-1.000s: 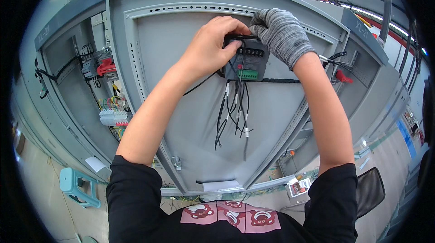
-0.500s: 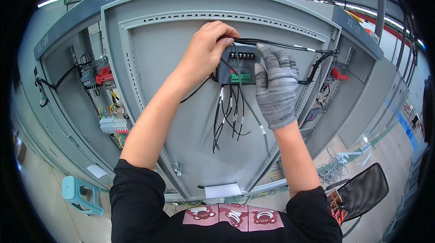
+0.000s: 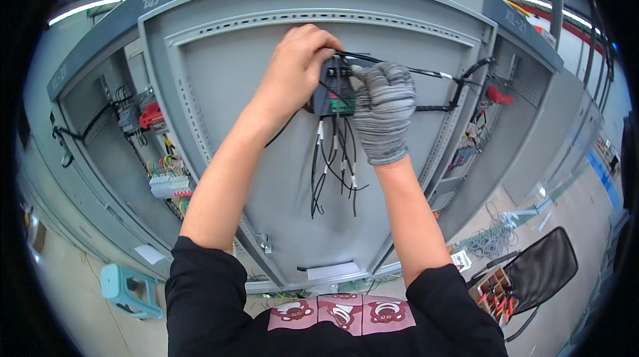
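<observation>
Grey panel (image 3: 226, 77), bordered by perforated rails (image 3: 319, 16). Near its upper edge, about midway across: dark module (image 3: 321, 101), black leads (image 3: 343, 172) hanging below. Between module and right edge: black harness (image 3: 434, 108). Near lower left corner: metal fitting (image 3: 265, 244). At lower edge, near the middle: white sheet (image 3: 331, 271). Floor (image 3: 70, 277): blue stool (image 3: 132, 290) at left, wire tangle (image 3: 491, 240) at right.

Dangling wires (image 3: 343, 157) — free panel (image 3: 283, 180) on both sides
</observation>
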`<state>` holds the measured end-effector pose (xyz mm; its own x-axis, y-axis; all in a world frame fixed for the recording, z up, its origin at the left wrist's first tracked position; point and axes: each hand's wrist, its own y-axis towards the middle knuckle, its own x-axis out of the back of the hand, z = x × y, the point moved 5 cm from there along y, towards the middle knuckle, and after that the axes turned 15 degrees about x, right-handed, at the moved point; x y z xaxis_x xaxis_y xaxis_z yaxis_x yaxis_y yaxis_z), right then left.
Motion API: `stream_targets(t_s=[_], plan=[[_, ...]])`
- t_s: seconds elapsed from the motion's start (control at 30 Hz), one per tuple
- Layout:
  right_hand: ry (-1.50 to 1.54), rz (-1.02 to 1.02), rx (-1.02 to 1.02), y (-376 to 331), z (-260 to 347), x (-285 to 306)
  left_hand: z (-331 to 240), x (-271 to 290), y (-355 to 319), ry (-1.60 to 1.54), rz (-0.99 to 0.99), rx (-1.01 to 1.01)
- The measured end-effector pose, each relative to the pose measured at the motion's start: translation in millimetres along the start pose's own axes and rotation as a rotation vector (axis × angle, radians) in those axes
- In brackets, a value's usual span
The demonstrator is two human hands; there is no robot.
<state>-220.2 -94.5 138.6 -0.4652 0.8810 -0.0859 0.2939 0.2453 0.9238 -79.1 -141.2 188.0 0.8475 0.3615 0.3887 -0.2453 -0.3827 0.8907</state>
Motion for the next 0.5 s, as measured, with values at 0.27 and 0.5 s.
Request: stream_targets(t_s=[0.27, 0.5], plan=[[0.295, -0.101, -0.457, -51.6, 7.5, 15.4, -4.1, 3.0, 7.6, 0.031, 0.128, 0.070], [1.239, -0.481, -1.201, -105.1, -47.7, 36.2, -6.2, 8.1, 1.4, 0.038, 0.118, 0.085]])
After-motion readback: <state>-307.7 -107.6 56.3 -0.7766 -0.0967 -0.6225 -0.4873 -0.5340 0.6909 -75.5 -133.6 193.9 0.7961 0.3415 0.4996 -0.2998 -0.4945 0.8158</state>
